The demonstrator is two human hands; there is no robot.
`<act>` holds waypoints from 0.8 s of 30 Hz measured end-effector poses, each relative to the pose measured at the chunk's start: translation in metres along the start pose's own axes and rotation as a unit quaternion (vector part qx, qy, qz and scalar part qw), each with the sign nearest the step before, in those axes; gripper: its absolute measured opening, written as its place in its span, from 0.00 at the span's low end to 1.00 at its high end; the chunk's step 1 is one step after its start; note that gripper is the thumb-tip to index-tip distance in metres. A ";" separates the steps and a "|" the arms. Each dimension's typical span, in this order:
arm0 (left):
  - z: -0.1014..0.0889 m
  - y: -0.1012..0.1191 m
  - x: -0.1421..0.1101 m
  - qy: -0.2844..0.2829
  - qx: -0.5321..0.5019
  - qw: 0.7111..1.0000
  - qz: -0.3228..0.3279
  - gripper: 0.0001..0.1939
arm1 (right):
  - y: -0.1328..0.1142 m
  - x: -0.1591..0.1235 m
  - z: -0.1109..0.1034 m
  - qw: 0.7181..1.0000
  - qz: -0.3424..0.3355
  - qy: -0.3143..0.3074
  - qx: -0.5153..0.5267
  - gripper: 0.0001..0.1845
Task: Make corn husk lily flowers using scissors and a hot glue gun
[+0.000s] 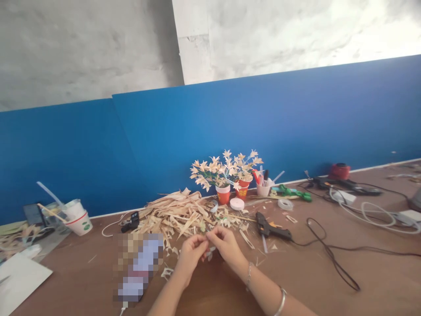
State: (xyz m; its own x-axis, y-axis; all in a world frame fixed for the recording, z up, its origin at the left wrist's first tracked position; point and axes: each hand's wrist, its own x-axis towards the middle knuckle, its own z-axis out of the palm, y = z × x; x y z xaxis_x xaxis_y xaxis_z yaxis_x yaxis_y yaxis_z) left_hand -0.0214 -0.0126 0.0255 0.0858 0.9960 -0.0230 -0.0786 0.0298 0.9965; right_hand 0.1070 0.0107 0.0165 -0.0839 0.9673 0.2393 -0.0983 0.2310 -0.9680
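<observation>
My left hand [191, 255] and my right hand [225, 244] meet over the brown table [312, 281], fingertips pinched together on a small pale piece of dried leaf [206, 237]. Both hands are closed around it. Just beyond them lies a pile of dried leaf strips [174, 213]. Behind the pile stand red paper cups [223, 194] holding handmade pale flowers [225, 168]. A black hot glue gun [270, 227] lies to the right of my right hand.
A white paper cup [80, 221] with sticks stands at the left, near white paper [19, 281]. A tape roll [237, 203], green scissors [294, 193], a pen cup [263, 188], black cables [332, 256], white cables [371, 210] and a blue partition [230, 127] lie beyond.
</observation>
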 end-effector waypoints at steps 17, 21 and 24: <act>0.002 0.005 -0.004 -0.017 -0.059 0.997 -0.041 0.14 | 0.000 0.003 -0.003 0.995 0.030 -0.055 0.081 0.17; 0.005 0.007 -0.007 -0.010 -0.050 0.998 -0.032 0.13 | 0.003 0.002 -0.002 0.998 0.017 -0.011 0.052 0.19; 0.006 0.007 -0.008 -0.006 -0.051 0.998 -0.027 0.13 | 0.001 0.001 -0.002 0.999 0.010 -0.002 0.035 0.18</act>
State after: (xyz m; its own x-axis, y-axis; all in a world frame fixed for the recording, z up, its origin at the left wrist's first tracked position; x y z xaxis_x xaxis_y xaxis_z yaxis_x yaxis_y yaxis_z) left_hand -0.0163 -0.0204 0.0336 0.1053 0.9917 -0.0741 -0.1740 0.0917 0.9805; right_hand 0.1083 0.0125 0.0154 -0.0908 0.9711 0.2207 -0.1653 0.2038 -0.9650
